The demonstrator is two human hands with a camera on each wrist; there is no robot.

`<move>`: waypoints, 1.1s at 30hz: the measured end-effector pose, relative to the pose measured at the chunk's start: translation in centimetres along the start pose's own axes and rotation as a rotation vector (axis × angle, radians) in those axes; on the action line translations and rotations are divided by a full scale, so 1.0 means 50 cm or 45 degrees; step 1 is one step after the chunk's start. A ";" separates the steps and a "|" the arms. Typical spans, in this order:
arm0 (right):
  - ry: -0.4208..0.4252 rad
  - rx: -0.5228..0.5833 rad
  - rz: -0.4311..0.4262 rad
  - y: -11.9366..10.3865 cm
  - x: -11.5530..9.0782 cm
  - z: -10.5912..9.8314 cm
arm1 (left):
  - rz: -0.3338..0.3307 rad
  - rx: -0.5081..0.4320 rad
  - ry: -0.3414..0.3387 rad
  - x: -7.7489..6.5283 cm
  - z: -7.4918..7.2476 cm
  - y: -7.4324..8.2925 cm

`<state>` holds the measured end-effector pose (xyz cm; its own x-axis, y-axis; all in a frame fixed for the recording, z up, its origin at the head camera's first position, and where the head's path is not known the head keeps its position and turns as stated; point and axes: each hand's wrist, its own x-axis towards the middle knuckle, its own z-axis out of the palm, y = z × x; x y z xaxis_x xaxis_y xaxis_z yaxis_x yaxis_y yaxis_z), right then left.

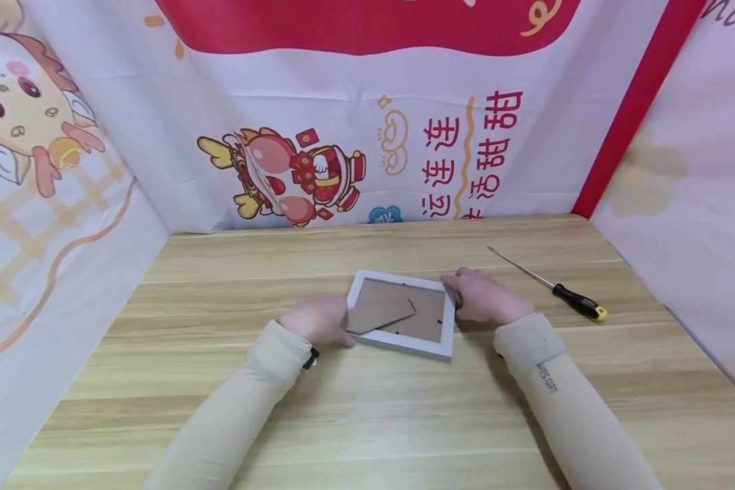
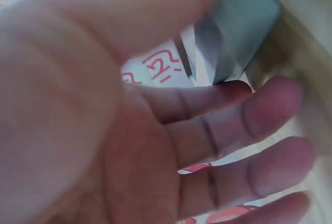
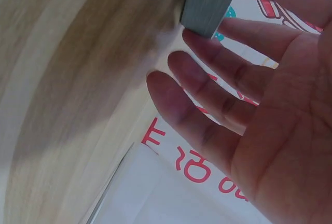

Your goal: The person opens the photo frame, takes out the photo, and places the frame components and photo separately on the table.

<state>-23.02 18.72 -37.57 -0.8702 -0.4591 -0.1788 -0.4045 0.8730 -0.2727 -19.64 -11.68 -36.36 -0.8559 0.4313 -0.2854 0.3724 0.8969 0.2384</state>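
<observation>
A picture frame (image 1: 404, 343) with a pale grey border shows its brown back, slightly turned, near the middle of the table. An easel-type stand flap (image 1: 373, 314) lies across the brown backing board (image 1: 427, 324). My left hand (image 1: 318, 320) holds the frame's left side between thumb and fingers. On the opposite side, my right hand (image 1: 486, 297) pinches the frame near its far right corner. Both wrist views show the frame's side edge (image 2: 241, 27) between thumb and forefinger, the other fingers loosely spread. The frame's front is hidden.
A screwdriver (image 1: 578, 303) with a black and yellow handle lies to the right of my right hand, its tip pointing away. The wood-grain table (image 1: 367, 422) is bordered by printed cloth (image 1: 269, 88) at the back and both sides.
</observation>
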 end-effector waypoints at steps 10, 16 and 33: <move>-0.093 0.104 0.055 -0.007 -0.004 -0.007 | 0.023 0.017 0.096 0.022 -0.007 -0.029; -0.084 0.045 0.035 -0.028 -0.016 -0.014 | 0.017 -0.078 0.046 0.036 -0.017 -0.052; 0.150 0.080 0.204 -0.100 -0.114 0.024 | 0.099 -0.020 -0.092 0.140 -0.098 -0.030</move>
<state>-15.69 16.79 -36.32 -0.9505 -0.2892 -0.1139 -0.2429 0.9197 -0.3085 -27.96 -10.47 -34.17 -0.7961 0.5063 -0.3314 0.4308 0.8588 0.2772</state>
